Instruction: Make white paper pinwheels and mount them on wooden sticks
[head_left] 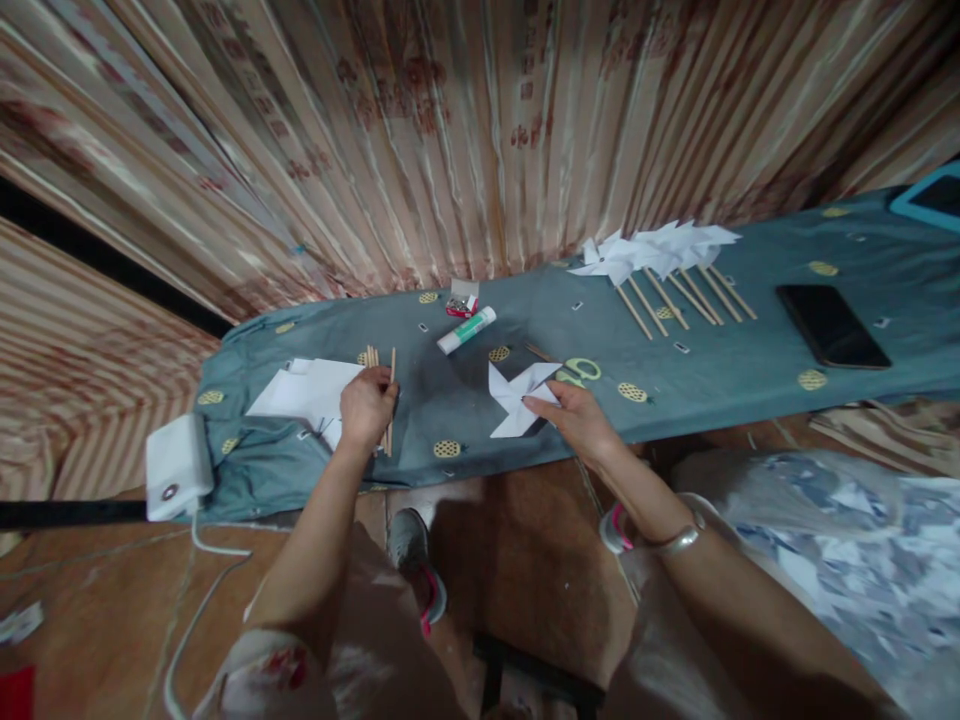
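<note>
My right hand point(577, 418) pinches a white paper pinwheel point(514, 400) at its right blade, holding it above the cloth. Over a few thin wooden sticks point(389, 430) is my left hand point(366, 405), its fingers closed on one wooden stick point(394, 366). White paper pieces point(311, 393) lie just left of that hand, partly covered by it. Behind the pinwheel rest scissors point(576, 371) with light green handles. A glue stick point(466, 331) lies between and beyond the hands, with a small open red box point(462, 300) of metal bits next to it.
Finished pinwheels on sticks point(660, 250) lie overlapped at the back right. A black phone point(832, 325) and a blue-edged device point(934, 195) are farther right. A white corded box point(178, 465) sits at the left end of the green cloth point(420, 400). A striped curtain point(465, 130) hangs behind.
</note>
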